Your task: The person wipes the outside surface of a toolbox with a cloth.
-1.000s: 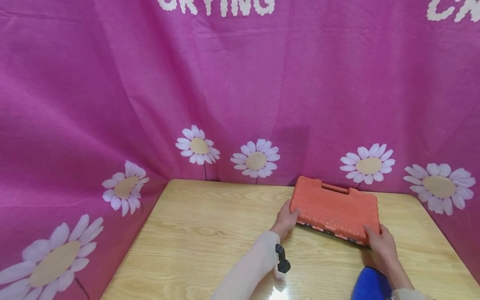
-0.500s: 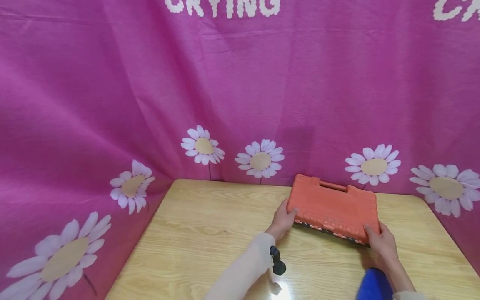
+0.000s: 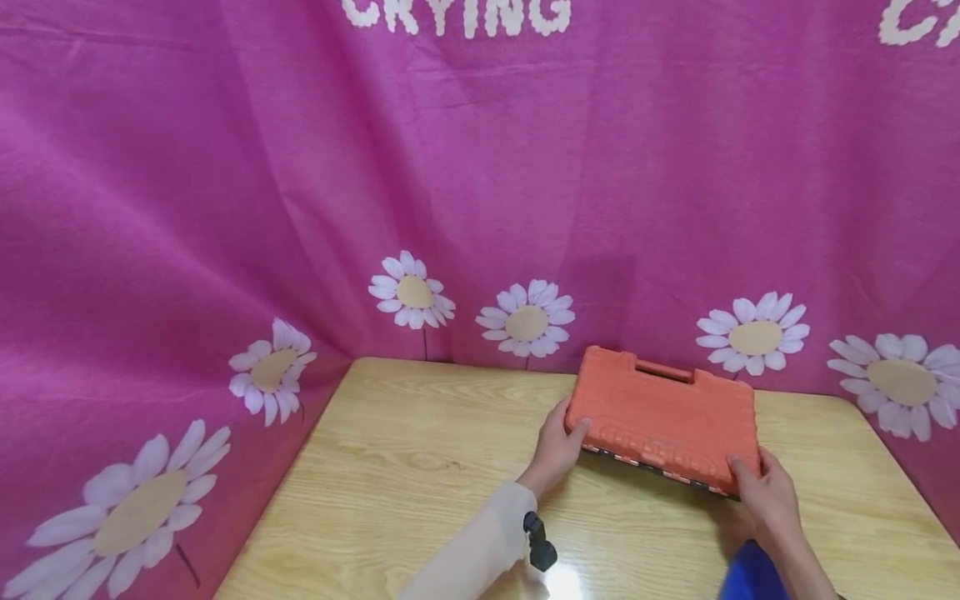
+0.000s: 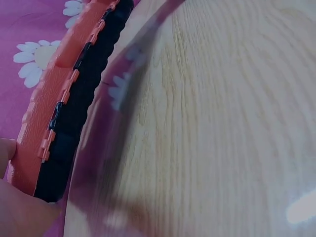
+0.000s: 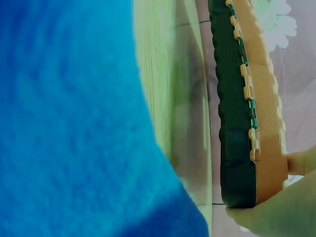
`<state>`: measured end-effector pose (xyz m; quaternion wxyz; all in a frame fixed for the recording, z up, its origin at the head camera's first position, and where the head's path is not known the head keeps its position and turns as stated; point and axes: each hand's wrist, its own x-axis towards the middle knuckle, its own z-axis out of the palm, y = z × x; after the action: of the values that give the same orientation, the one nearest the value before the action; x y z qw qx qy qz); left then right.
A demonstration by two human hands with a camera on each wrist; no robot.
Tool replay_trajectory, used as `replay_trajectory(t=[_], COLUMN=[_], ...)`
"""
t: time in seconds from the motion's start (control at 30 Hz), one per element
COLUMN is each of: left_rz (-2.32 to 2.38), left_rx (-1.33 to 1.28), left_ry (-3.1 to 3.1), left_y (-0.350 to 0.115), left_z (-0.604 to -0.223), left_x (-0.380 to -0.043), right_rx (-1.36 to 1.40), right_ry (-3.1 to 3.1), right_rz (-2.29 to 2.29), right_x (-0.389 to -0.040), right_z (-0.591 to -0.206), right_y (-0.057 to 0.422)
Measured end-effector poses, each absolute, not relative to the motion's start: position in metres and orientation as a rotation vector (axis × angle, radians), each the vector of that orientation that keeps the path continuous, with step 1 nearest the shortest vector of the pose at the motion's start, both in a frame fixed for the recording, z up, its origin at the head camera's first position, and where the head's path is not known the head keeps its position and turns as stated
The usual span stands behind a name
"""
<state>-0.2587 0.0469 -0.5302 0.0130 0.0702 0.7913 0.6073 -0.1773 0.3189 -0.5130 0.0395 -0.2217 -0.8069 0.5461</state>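
Case [image 3: 667,417], lid orange-red, lying between the two hands toward the right part of the table [image 3: 405,450], its far side near the table's back edge. Handle [image 3: 664,370] points away from the person; the long side facing the person shows a seam of alternating orange and black knuckles [image 4: 58,115] above a black base [image 4: 84,98]. Case sits askew, right end closer to the person than left. Near side is raised, a shadow falling below it; whether the far side touches the wood, cannot tell. Left hand [image 3: 555,447] grips the left end close to the near corner, thumb over the lid, remaining fingers largely hidden. Right hand [image 3: 770,492] grips the near right corner, thumb likewise on top, palm side under the base in the right wrist view. Both grips are narrow, matching the case's thickness. Pale sleeve [image 3: 468,550] covers the left forearm, with a black fitting [image 3: 538,542] at the cuff. Blue fuzzy item [image 3: 753,575], identity unclear, lies beside the right forearm. Magenta cloth [image 3: 480,167] with printed daisies [image 3: 414,292] and white lettering [image 3: 457,15] hangs behind.
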Motion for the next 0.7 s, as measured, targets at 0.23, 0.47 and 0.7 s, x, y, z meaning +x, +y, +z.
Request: replay_trajectory(t=[0.23,0.47,0.7], left_rz=[1.86,1.898,1.911], left_rx=[0.222,0.295,0.316], left_ry=[2.498,2.469,2.496], left_y=[0.035,0.022,0.012], left_z=[-0.532,-0.53,-0.524], left_x=[-0.251,-0.241,-0.229], right_rx=[-0.688,-0.652,-0.633], right_ry=[-2.461,-2.494,-2.516], right_rz=[1.714,1.712,1.717], right_x=[-0.173,-0.168,-0.16], right_z=[-0.509,-0.506,-0.5], right_y=[0.311,0.303,0.296])
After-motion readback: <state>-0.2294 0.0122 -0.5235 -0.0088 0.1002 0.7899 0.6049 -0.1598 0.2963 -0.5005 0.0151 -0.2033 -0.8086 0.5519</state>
